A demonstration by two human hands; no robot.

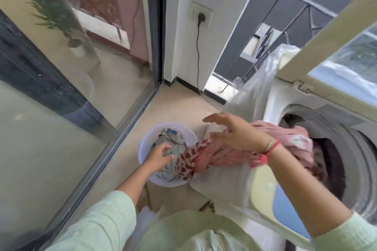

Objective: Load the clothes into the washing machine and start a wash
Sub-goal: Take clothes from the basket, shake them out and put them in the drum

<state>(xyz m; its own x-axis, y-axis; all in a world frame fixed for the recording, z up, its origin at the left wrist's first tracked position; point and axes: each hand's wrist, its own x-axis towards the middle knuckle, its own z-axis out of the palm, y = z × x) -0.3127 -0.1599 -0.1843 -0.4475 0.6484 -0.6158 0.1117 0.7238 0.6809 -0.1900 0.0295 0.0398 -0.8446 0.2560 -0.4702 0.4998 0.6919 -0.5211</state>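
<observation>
Pale green sleeves (98, 220) fill the bottom of the head view, both forearms reaching forward. On the tiled floor stands a round white plastic basin (142, 150), and in it the left hand (160, 156) grips a crumpled grey-blue garment (173, 138), fingers curled into the fabric. A long pink and red patterned cloth (220, 153) stretches from the basin up into the drum opening (334, 161) of the white front-loading washing machine (285, 96), whose cream-rimmed door (263, 185) hangs open. The right hand (236, 132), a red thread band (270, 149) at the wrist, hovers just above this cloth with fingers spread wide, holding nothing. A black plug sits in the white wall socket (202, 14) behind.
</observation>
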